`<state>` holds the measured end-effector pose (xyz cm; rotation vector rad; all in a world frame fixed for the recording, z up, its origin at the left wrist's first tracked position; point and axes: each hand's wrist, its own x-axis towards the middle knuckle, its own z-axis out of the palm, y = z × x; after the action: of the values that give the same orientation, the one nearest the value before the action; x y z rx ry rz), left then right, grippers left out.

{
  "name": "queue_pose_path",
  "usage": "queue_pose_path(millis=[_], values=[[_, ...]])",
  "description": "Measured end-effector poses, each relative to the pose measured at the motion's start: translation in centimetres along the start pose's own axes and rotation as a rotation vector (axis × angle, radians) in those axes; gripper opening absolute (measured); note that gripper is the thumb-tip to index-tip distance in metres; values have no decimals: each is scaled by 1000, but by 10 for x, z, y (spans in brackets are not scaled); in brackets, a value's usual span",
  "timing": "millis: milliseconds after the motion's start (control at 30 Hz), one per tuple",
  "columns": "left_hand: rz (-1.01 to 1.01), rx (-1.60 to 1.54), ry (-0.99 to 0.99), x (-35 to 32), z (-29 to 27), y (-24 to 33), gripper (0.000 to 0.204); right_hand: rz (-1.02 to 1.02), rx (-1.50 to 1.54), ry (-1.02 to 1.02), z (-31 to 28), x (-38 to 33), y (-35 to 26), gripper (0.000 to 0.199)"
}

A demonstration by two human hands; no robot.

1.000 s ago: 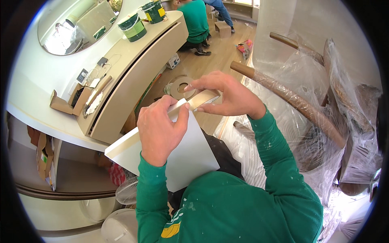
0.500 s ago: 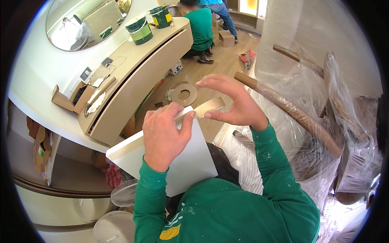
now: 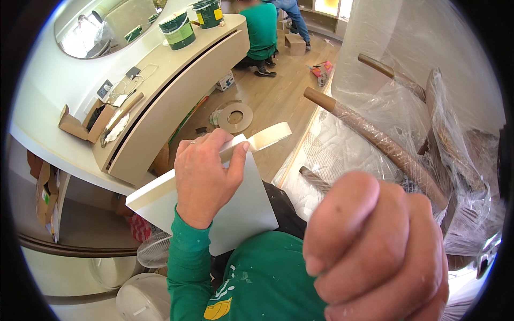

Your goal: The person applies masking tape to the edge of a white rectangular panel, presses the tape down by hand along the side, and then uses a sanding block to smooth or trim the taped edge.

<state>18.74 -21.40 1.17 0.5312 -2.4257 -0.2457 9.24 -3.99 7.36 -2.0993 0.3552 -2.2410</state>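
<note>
My left hand (image 3: 204,179) grips the top edge of a white board (image 3: 241,208) that stands tilted against my lap. Its fingers lie over the edge, with the thumb near the board's far corner. From that corner a pale strip like edge banding or tape (image 3: 272,136) sticks out and curls to the right, its end free. Very large and near the camera at lower right is my right hand (image 3: 377,251), away from the board, with its fingers curled closed. Whatever it may hold is hidden behind the fingers.
A curved counter (image 3: 176,80) at left bears green buckets (image 3: 178,33) and an opened cardboard box (image 3: 88,125). A tape roll (image 3: 235,117) lies on the floor. To the right are a plastic-wrapped mattress (image 3: 326,144) and a wrapped brown tube (image 3: 375,136). A co-worker (image 3: 261,32) crouches beyond.
My right hand has left its place beside the strip and come up close to the camera, its fingers now curled. My left hand keeps its grip on the board. The view has shifted slightly.
</note>
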Motion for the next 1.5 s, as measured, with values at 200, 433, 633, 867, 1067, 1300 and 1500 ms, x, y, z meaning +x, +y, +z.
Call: queue_pose_path(millis=[200,433,633,867,1067,1300,1500], values=[[-58,-33,-47,1,0,3,27,19,119,26,8,-1,-8,8],[-35,-27,-27,0,-1,-1,25,32,210,3,-3,-9,2,13],[9,-28,-19,4,2,-6,25,361,90,-66,-73,-83,29,20],[-17,-67,-50,11,9,-6,25,1051,-389,284,-95,-216,52,33],[-10,-60,-49,9,5,-8,24,1143,-199,71,-58,-225,81,75],[19,-58,-121,6,-9,-15,23,1243,63,81,-46,-223,89,56],[79,-76,-149,-1,-29,-25,23,1224,70,63,-53,-232,92,49]])
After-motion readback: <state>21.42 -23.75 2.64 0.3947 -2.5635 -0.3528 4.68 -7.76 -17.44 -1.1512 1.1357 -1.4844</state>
